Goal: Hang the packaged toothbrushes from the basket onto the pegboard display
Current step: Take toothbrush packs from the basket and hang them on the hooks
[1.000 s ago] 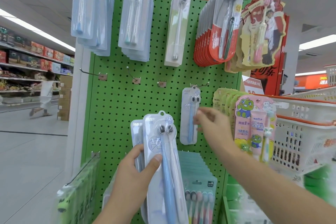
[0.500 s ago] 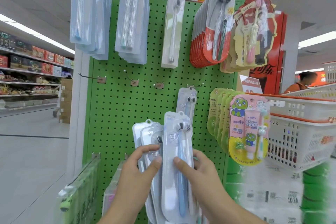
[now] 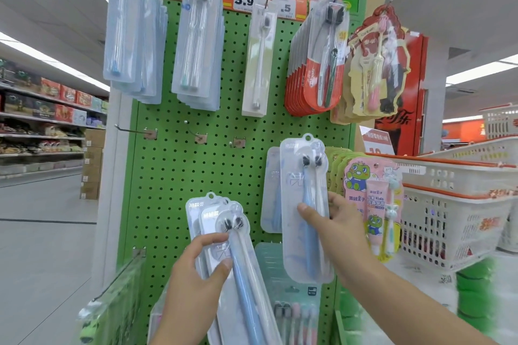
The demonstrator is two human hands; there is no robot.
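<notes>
Counted: one green perforated pegboard (image 3: 179, 176) | three bare metal hooks (image 3: 196, 136) in its middle row | two white plastic baskets with orange rims (image 3: 454, 221) | two hands (image 3: 196, 286).

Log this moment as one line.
right hand lifts one toothbrush pack toward hook | left hand holds remaining packs | not hung yet
</notes>
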